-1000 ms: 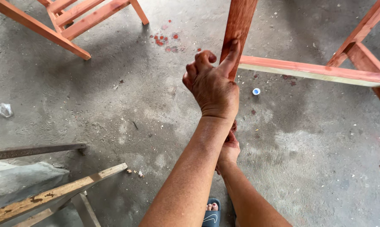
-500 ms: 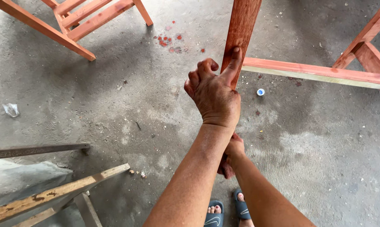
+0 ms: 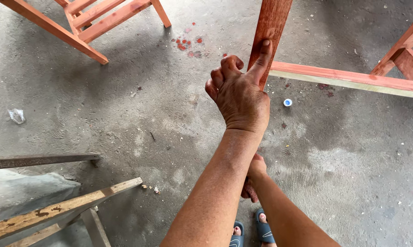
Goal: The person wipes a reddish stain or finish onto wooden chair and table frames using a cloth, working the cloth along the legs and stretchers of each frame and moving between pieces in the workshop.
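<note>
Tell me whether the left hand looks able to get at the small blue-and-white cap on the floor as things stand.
Probably not without letting go: the left hand is wrapped on the red wooden post, and the cap lies on the concrete floor beyond the red rail. Nothing covers it.

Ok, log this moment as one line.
left hand: gripping upright red wooden post, thumb along it | right hand: low on the post, mostly hidden | floor: grey concrete, red paint spots

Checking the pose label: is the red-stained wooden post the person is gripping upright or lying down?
Upright: the red-stained wooden post rises from the concrete floor toward the camera, with the left hand gripping its side.
</note>
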`<state>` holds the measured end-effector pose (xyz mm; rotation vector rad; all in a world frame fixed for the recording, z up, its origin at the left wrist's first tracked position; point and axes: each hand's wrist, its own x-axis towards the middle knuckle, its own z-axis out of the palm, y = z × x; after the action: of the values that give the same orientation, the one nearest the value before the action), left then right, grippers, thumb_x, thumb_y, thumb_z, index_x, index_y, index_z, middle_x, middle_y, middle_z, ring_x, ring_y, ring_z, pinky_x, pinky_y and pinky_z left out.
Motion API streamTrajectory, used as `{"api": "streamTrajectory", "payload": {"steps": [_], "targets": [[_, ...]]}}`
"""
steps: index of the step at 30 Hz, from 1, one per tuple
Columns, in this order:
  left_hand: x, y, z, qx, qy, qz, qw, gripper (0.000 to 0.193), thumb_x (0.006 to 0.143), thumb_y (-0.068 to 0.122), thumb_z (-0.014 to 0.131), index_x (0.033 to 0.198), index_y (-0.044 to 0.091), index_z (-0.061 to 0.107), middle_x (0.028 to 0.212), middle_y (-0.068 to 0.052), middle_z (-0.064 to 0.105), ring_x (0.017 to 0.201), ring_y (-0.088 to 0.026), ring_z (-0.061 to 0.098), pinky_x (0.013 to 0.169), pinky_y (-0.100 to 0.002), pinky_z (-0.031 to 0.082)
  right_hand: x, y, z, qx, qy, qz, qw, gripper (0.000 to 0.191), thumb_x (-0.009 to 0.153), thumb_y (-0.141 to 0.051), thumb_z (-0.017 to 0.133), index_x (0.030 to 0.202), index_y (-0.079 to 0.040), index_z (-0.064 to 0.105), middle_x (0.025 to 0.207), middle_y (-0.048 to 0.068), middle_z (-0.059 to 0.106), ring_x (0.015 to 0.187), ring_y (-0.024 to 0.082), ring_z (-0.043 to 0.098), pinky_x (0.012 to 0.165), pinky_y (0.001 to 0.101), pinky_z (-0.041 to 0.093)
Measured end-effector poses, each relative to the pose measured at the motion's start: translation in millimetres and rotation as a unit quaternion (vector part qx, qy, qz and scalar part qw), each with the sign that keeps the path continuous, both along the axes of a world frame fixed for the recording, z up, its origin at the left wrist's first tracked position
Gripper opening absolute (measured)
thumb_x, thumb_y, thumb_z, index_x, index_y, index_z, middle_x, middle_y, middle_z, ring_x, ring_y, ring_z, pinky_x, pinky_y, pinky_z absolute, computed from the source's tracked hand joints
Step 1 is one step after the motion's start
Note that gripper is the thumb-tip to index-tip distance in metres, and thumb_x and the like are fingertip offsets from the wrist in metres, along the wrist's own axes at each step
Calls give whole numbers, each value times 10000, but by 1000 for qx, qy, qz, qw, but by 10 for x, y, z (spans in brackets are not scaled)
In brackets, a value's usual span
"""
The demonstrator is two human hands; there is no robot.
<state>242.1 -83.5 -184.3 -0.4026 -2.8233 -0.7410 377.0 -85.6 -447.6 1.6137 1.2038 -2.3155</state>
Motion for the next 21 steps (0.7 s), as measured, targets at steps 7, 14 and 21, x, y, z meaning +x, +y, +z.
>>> {"api": "streamTrajectory", "payload": {"steps": [7, 14, 21], "targets": [[14, 0, 74, -15, -30, 1, 999, 875, 748, 54, 779, 1419, 548, 512, 1192, -11, 467, 1138, -237, 427, 1047, -459, 286, 23, -156, 222, 42, 105, -120, 986, 442, 899, -150, 704, 1321, -21, 671, 1182, 111, 760, 992, 198, 718, 839, 335, 589], [24, -5, 105, -15, -33, -12, 999, 840, 805, 11, 711, 1451, 518, 530, 1159, 15, 467, 1097, -220, 423, 1018, -426, 311, 168, -25, 231, 40, -4, 72, 997, 460, 778, -131, 792, 1221, -29, 716, 1042, 102, 786, 842, 202, 728, 701, 413, 602], [32, -46, 109, 23, -25, -31, 999, 813, 733, 47, 755, 1413, 456, 576, 1204, -1, 460, 1119, -243, 425, 988, -410, 358, 151, -61, -101, -216, -97, 6, 972, 336, 878, -291, 730, 1005, 20, 725, 955, 190, 762, 774, 301, 730, 647, 503, 600]]}}
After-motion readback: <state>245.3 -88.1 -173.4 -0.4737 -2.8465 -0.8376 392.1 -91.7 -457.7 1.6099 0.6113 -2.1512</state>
